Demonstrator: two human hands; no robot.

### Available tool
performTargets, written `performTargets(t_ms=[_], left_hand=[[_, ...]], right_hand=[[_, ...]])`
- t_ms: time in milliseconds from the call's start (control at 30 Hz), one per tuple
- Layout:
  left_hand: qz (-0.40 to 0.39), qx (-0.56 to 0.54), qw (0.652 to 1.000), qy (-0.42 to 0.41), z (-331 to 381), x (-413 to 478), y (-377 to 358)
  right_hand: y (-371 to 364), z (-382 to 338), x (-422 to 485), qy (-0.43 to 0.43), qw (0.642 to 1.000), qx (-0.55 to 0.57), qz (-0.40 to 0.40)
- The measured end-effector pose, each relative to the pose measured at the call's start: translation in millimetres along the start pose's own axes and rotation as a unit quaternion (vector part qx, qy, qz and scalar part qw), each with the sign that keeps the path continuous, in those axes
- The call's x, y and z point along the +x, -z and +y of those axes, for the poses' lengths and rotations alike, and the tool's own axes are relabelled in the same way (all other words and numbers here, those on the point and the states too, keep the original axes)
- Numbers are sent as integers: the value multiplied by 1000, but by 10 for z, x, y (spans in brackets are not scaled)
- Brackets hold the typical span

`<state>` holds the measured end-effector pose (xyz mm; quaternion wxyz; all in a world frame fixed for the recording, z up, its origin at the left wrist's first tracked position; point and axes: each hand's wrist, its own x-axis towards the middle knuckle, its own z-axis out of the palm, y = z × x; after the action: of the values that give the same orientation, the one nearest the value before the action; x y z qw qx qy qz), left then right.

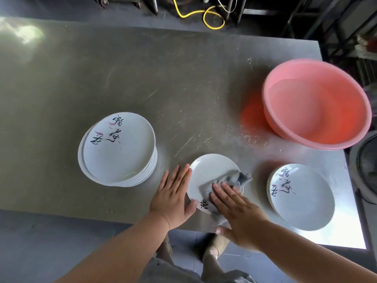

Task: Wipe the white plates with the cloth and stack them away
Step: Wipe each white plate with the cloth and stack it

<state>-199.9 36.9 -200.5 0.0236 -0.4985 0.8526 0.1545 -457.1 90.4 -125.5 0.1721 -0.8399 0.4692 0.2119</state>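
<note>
Bracing middle plate (pixel 212 170) at its rim with left hand (pixel 173 199), fingers (pixel 181 176) straight, spread; pressing grey cloth (pixel 236 178) onto it with right hand (pixel 240 217), fingers flat, uncurled.

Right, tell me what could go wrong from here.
The plate sits near the table front edge; the left hand only braces its rim flat, so the right hand pushing the cloth could slide it off. The left stack looks uneven; adding plates might tip it.
</note>
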Motion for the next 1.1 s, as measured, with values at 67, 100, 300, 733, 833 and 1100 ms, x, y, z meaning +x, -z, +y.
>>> performTargets(t_ms=[67, 100, 300, 733, 833, 1100], left_hand=[[5, -6, 1000, -1, 1, 0, -12], [6, -7, 1000, -2, -1, -2, -17], [4, 1, 1000, -2, -4, -17, -15], [11, 4, 1000, -6, 4, -7, -32], [15, 8, 1000, -8, -7, -1, -31], [10, 13, 1000, -6, -1, -8, -32]], right_hand=[[69, 199, -6, -36, 999, -31, 13], [112, 277, 60, -54, 998, -29, 8], [237, 326, 814, -26, 998, -48, 24], [99, 253, 666, -125, 991, 27, 39], [236, 241, 875, -45, 998, 13, 30], [-136, -40, 238, -169, 983, 70, 11]])
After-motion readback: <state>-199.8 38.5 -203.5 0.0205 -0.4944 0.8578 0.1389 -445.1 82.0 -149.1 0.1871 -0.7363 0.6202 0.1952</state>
